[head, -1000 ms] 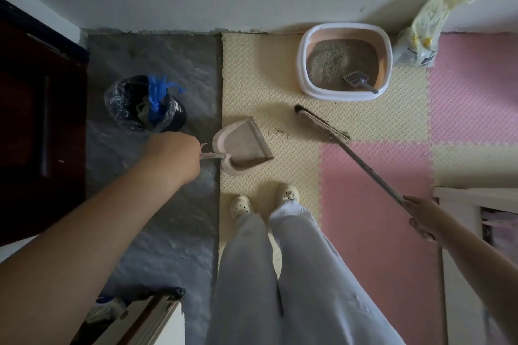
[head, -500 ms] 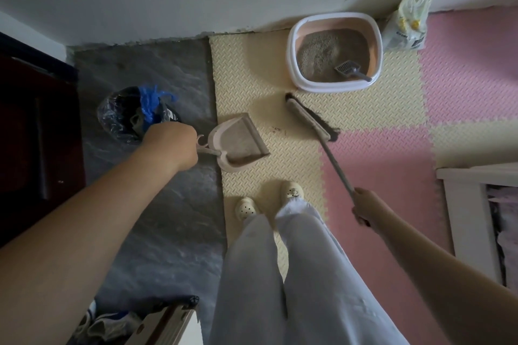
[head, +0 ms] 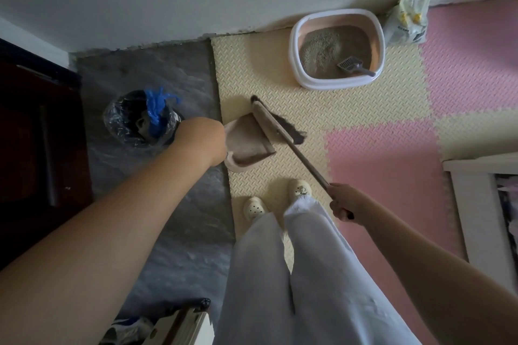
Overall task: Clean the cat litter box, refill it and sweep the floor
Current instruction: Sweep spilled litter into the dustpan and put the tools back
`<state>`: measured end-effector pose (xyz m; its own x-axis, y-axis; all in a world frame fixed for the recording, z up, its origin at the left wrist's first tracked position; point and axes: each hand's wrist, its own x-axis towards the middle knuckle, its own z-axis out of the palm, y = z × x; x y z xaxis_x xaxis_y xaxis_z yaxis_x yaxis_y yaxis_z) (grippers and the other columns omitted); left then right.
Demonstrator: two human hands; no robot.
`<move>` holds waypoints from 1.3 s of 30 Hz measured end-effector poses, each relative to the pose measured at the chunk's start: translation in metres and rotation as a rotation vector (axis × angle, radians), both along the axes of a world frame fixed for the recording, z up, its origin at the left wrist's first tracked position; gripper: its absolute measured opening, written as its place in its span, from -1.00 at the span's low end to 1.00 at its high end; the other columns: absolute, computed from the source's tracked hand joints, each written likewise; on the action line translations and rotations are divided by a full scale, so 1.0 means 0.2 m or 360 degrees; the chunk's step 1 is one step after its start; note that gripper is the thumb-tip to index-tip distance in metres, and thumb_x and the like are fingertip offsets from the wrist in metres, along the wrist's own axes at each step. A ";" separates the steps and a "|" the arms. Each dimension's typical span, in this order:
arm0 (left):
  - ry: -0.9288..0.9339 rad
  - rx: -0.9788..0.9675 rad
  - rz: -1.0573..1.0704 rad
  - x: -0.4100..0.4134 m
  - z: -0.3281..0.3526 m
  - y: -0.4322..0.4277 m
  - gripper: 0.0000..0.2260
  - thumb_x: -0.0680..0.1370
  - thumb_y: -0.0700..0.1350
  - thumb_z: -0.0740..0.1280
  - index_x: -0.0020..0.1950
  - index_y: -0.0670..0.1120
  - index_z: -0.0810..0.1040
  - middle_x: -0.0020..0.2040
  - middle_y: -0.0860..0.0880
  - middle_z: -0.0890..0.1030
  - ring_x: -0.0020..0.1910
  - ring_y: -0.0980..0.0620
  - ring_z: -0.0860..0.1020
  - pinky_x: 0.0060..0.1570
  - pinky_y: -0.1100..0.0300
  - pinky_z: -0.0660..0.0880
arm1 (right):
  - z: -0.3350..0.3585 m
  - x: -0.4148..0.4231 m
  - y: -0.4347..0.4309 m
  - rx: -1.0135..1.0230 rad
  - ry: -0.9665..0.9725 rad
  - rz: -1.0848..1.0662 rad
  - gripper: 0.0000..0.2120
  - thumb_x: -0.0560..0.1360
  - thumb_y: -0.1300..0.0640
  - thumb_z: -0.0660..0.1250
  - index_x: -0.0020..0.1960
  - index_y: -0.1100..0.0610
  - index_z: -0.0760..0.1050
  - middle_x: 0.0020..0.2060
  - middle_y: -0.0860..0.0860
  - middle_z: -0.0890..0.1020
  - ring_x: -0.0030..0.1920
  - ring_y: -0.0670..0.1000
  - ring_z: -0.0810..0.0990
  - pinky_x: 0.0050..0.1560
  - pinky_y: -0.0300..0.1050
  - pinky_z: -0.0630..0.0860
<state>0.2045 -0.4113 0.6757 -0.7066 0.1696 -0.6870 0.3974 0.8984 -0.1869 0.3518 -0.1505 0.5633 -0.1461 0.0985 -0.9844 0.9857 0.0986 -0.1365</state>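
My left hand (head: 202, 139) grips the handle of a beige dustpan (head: 246, 143) that lies on the yellow foam mat (head: 252, 70). My right hand (head: 345, 201) holds the long handle of a broom (head: 276, 123), whose head lies against the dustpan's open edge. A dark line of swept litter sits inside the pan. Against the wall stands the white and peach litter box (head: 336, 47), filled with grey litter, with a grey scoop (head: 353, 66) lying in it. A yellowish litter bag (head: 412, 5) leans beside the box.
A bin (head: 141, 117) lined with clear plastic, a blue bag inside, stands on the grey floor left of the dustpan. Dark wooden furniture (head: 33, 131) runs along the left. White furniture (head: 476, 204) stands at the right over pink mats (head: 392, 162). My feet (head: 276, 199) are just behind the dustpan.
My right hand has pulled the broom left across the mat until its head met the dustpan's mouth. My left hand kept hold of the dustpan in about the same place.
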 end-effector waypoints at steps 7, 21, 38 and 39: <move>-0.0008 0.0038 0.0050 0.03 0.03 0.01 -0.92 0.55 -0.13 0.22 -0.09 -0.12 0.45 -0.25 -0.06 0.42 -0.22 -0.04 0.42 -0.25 0.14 0.37 | 0.12 0.07 -0.03 -0.0247 -0.0087 -0.0075 -0.81 0.61 0.11 0.08 -0.17 0.08 0.30 -0.58 -0.04 0.23 -0.64 -0.13 0.13 -0.69 -0.38 0.07; -0.0992 0.0412 0.1469 -0.13 0.04 -0.25 -0.60 0.55 0.23 0.21 0.06 -0.12 0.47 -0.08 -0.18 0.60 -0.34 0.01 0.52 -0.41 0.22 0.46 | 0.32 0.05 0.18 0.0176 0.0287 0.0269 -0.77 0.65 0.10 0.04 0.21 -0.13 0.37 -0.48 0.04 0.33 -0.57 -0.06 0.23 -0.60 -0.34 0.15; -0.0480 0.0593 0.1022 -0.01 -0.02 -0.31 -0.73 0.39 0.03 0.45 -0.21 -0.20 0.64 -0.30 -0.12 0.68 -0.33 -0.08 0.63 -0.24 0.11 0.52 | 0.01 -0.01 -0.36 -0.0263 -0.0139 -0.0350 -0.74 0.59 0.18 0.02 -0.28 0.10 0.22 -0.62 -0.03 0.21 -0.69 -0.11 0.14 -0.69 -0.40 0.08; -0.0397 0.0618 0.0971 0.00 -0.01 -0.30 -0.68 0.39 0.08 0.44 -0.22 -0.20 0.62 -0.33 -0.12 0.66 -0.34 -0.09 0.62 -0.27 0.10 0.51 | 0.02 0.01 -0.36 -0.0291 -0.0156 -0.0395 -0.74 0.59 0.16 0.04 -0.28 0.11 0.22 -0.60 -0.02 0.21 -0.69 -0.11 0.15 -0.69 -0.40 0.08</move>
<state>0.2044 -0.4720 0.6729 -0.5842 0.0608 -0.8094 -0.2015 0.9551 0.2171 0.3528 -0.2223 0.5666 -0.0434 -0.0607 -0.9972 0.9859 -0.1640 -0.0329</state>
